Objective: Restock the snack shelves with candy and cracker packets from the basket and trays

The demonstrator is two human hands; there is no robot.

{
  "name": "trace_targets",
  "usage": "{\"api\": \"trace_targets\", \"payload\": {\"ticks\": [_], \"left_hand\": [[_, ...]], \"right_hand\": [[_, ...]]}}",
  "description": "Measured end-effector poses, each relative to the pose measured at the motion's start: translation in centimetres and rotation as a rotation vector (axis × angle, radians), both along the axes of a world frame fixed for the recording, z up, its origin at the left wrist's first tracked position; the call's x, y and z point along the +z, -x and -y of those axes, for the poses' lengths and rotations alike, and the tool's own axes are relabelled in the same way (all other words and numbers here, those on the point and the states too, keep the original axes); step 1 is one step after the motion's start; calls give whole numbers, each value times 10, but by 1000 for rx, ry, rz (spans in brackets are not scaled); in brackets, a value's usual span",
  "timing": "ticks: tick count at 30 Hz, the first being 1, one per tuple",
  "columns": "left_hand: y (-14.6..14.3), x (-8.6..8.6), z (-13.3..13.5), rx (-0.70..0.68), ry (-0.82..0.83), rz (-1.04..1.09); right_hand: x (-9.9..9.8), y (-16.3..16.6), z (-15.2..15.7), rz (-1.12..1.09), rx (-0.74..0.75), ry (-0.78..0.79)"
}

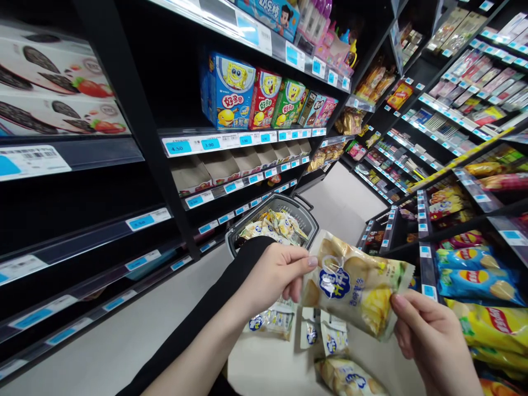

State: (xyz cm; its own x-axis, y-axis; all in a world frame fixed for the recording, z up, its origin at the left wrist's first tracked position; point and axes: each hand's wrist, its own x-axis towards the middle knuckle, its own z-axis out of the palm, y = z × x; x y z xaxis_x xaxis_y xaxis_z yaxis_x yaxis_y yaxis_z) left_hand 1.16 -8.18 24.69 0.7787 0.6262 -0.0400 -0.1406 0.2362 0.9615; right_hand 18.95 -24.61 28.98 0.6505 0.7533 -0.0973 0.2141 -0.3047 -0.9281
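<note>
Between my two hands is a beige snack bag (355,286) with a blue logo and a picture of yellow potato snacks. Fingers and thumb of my left hand (284,272) pinch its left end. At the other end, my right hand (429,330) grips the lower right edge. The bag is tilted, its front turned up towards me. Below it, matching bags, a larger one (350,377) and a smaller bag (334,336) among them, rest on a pale surface (264,360). Just beyond my left hand stands a grey basket (311,217) holding several similar small bags (276,225).
Black shelving on the left carries a blue snack box (233,91), white boxes (53,82) and price labels (179,147). Close on my right, shelves hold blue chip bags (480,283) and yellow bags (490,324). Pale floor (342,192) runs down the aisle past the basket.
</note>
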Motion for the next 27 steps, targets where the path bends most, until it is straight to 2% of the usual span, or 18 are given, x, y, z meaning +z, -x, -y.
{"api": "trace_targets", "payload": {"ticks": [3, 5, 8, 13, 16, 18, 20, 23, 25, 27], "left_hand": [[1, 0, -2, -52, 69, 70], [1, -2, -3, -29, 119, 113], [2, -4, -3, 20, 171, 123], [2, -2, 1, 14, 71, 118], [0, 0, 4, 50, 68, 158], [-1, 0, 4, 87, 32, 175], [-2, 0, 4, 137, -62, 209], [-1, -1, 2, 246, -205, 237], [-1, -1, 2, 293, -230, 225], [1, 0, 1, 297, -234, 225]], "right_hand": [[-1, -5, 8, 304, 54, -33], [0, -5, 13, 404, 45, -73], [1, -3, 19, 390, 68, -139], [-3, 3, 19, 437, -40, -165], [-8, 7, 18, 350, -67, -269], [-11, 8, 18, 384, -47, -332], [-8, 6, 19, 555, 57, -375], [4, -3, 22, 996, 294, -382], [14, -11, 26, 1261, 398, -346], [21, -17, 30, 1363, 492, -316]]}}
